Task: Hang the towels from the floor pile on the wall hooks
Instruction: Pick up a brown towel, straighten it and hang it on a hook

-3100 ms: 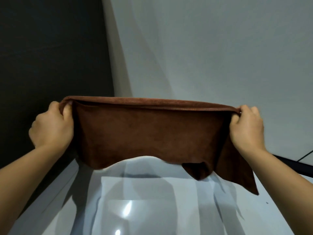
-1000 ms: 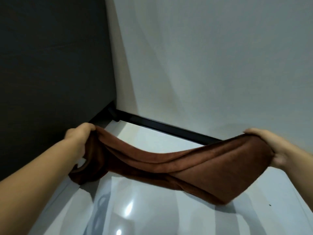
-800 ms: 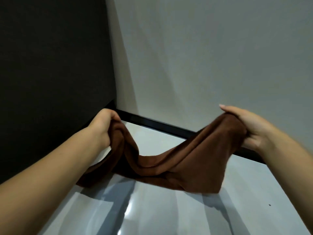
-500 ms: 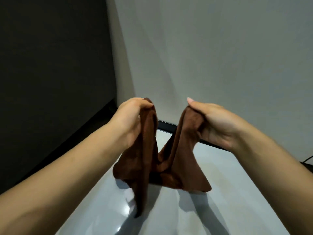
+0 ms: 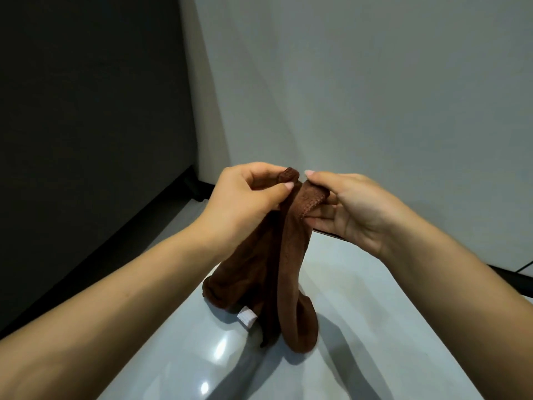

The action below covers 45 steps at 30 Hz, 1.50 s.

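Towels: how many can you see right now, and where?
1. A brown towel hangs bunched between the left hand and right hand, both pinching its top corners above the glossy floor. The floor pile and wall hooks are out of frame.

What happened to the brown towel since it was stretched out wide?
The left hand and right hand came together in the middle, bringing the two ends of the brown cloth towel side by side. The towel, once spread flat between them, now hangs folded in a narrow bunch, with a small white tag showing. Both hands kept hold of their ends; neither let go.
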Motion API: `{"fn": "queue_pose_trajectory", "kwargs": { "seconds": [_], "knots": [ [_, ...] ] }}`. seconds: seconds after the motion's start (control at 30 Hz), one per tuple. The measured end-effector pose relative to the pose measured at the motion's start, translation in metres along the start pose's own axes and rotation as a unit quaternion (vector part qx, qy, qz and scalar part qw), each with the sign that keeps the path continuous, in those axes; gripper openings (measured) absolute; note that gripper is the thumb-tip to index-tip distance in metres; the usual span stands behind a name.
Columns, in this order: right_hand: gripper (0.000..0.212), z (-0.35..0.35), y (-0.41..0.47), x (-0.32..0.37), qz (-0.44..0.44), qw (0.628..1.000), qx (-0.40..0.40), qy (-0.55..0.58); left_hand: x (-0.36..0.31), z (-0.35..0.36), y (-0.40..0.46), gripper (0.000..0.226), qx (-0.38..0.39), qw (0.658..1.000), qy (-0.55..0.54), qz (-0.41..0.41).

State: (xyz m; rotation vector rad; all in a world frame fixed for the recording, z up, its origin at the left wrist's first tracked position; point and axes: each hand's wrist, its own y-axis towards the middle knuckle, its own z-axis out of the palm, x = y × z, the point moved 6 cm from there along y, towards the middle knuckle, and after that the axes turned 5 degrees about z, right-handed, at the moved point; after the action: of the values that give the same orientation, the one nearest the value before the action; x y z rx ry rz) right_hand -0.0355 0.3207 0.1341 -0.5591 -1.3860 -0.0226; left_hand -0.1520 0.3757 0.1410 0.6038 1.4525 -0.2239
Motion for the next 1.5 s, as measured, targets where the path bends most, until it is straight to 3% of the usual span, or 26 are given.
{"fn": "queue_pose_trajectory", "kwargs": {
  "seconds": [0.27, 0.37, 0.53, 0.93, 1.13, 1.23, 1.33, 1.5],
  "knots": [
    [0.023, 0.003, -0.002, 0.003, 0.018, 0.999, 0.005, 0.033, -0.015, 0.004, -0.006, 0.018, 0.023, 0.972, 0.184, 0.144],
    [0.027, 0.002, -0.002, 0.004, 0.018, 1.0, 0.004, 0.01, -0.014, 0.012, -0.01, 0.033, 0.05, 0.952, 0.252, 0.168],
    [0.028, 0.005, -0.003, 0.006, -0.001, 0.999, 0.004, -0.05, -0.006, 0.012, -0.012, 0.034, 0.049, 0.926, 0.322, 0.191],
    [0.018, 0.01, 0.0, 0.005, -0.037, 0.988, -0.005, -0.153, -0.005, 0.003, -0.009, 0.018, -0.034, 0.954, 0.264, 0.14],
    [0.009, 0.014, -0.005, 0.016, -0.208, 0.941, -0.062, -0.259, -0.01, -0.016, 0.006, 0.027, -0.086, 0.961, 0.236, 0.115],
    [0.018, 0.024, -0.007, 0.016, -0.278, 0.909, -0.049, -0.307, -0.016, -0.021, 0.014, 0.032, -0.063, 0.962, 0.238, 0.114],
    [0.025, 0.036, -0.01, 0.013, -0.323, 0.889, -0.043, -0.321, -0.021, -0.022, 0.015, 0.032, -0.053, 0.963, 0.234, 0.125],
    [0.015, 0.041, -0.016, 0.004, -0.365, 0.88, -0.051, -0.3, -0.034, -0.02, 0.013, 0.016, -0.072, 0.965, 0.193, 0.165]
  ]
}}
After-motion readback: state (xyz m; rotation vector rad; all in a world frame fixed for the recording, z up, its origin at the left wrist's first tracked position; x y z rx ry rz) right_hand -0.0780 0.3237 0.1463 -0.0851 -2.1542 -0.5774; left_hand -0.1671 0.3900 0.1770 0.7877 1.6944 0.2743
